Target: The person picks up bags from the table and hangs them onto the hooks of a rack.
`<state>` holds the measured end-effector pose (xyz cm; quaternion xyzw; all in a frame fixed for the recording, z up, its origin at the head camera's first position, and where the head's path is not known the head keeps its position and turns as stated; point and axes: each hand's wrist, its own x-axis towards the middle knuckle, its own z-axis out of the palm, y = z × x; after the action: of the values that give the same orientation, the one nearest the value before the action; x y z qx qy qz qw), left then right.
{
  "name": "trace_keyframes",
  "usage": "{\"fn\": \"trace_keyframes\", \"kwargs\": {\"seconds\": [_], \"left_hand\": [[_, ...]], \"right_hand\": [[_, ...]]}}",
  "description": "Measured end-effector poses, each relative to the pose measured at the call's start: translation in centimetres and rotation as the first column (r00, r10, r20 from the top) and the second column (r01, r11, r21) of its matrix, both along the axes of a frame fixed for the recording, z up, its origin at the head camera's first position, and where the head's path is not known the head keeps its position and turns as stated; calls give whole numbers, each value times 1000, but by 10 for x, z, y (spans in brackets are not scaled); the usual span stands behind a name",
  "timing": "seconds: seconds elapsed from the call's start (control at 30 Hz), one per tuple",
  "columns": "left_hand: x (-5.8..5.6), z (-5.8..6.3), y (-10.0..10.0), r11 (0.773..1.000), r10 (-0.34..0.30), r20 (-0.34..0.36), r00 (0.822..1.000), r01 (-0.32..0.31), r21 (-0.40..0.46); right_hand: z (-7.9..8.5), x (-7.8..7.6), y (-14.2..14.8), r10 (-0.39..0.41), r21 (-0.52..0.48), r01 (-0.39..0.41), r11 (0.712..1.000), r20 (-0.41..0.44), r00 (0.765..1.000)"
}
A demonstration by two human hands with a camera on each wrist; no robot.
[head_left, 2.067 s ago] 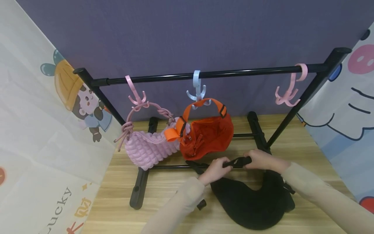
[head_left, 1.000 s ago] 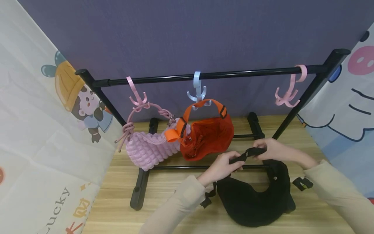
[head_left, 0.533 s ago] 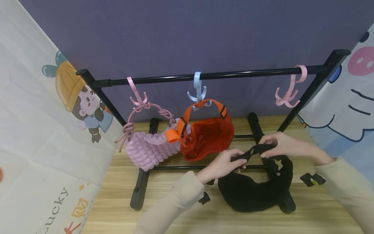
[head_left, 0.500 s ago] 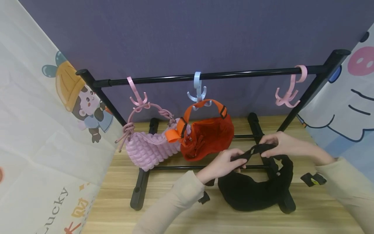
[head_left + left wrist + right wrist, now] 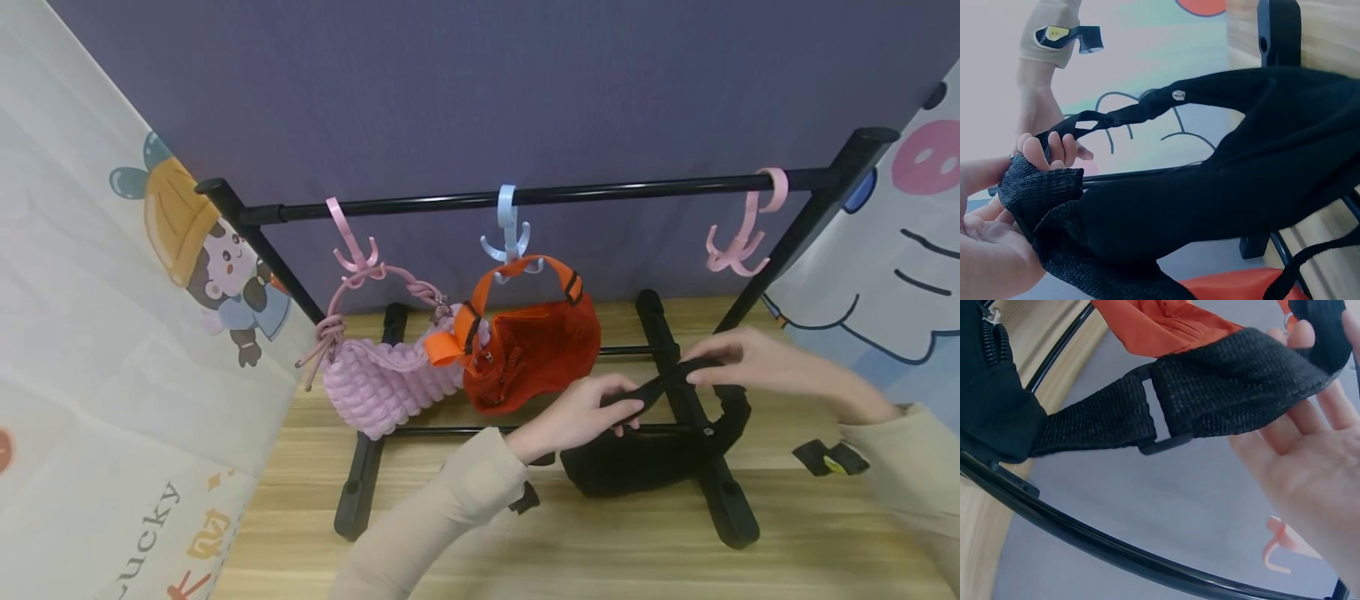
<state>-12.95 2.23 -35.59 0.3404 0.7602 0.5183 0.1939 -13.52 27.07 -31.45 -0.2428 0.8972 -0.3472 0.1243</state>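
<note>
A black crescent-shaped bag (image 5: 637, 462) hangs by its strap (image 5: 663, 387) just above the table, in front of the rack's lower bar. My left hand (image 5: 581, 417) pinches the strap's left part between thumb and fingers. Further right, my right hand (image 5: 757, 365) grips the same strap, which stretches between the two hands. In the left wrist view the bag's dark body (image 5: 1210, 181) fills the right side, with the left hand (image 5: 997, 250) at the strap. The right wrist view shows a strap buckle (image 5: 1163, 419) beside the right hand (image 5: 1310, 444).
A black rack (image 5: 637, 190) spans the scene. A pink bag (image 5: 390, 379) hangs from the left pink hook (image 5: 351, 242), and an orange bag (image 5: 536, 350) from the blue hook (image 5: 507, 225). Another pink hook (image 5: 742, 225) hangs at right with nothing on it.
Both hands have moved right with the strap, the right hand also a little up. The bag's body has risen from the table towards the rack.
</note>
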Motion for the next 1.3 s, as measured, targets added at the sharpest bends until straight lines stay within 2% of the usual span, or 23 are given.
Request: {"fn": "trace_keyframes", "kwargs": {"seconds": [0.17, 0.3, 0.53, 0.77, 0.87, 1.0, 1.2, 1.3], "left_hand": [[-2, 5, 4, 1000, 0, -60, 998, -2, -24], [-4, 8, 8, 999, 3, -96, 995, -7, -42], [-10, 14, 16, 998, 17, -122, 992, -25, -64], [-16, 16, 21, 991, 10, -228, 974, -39, -124], [-19, 19, 25, 986, 35, -257, 966, -75, -148], [-19, 26, 32, 976, 96, -262, 960, -143, -166], [-21, 36, 39, 964, 172, -296, 940, -222, -144], [-21, 43, 43, 961, 208, -275, 939, -249, -121]], "right_hand": [[2, 1, 4, -67, -13, 67, 998, -76, 995], [3, 2, 7, -139, -1, 139, 990, -90, 986], [11, 3, 11, -227, -3, 229, 973, -141, 964], [12, 4, 18, -300, 40, 312, 949, -176, 938], [13, 5, 23, -339, 45, 353, 935, -187, 922], [16, 5, 26, -374, 28, 392, 919, -244, 895], [20, 6, 25, -443, -33, 457, 889, -315, 839], [22, 7, 26, -474, -71, 478, 875, -319, 821]]}}
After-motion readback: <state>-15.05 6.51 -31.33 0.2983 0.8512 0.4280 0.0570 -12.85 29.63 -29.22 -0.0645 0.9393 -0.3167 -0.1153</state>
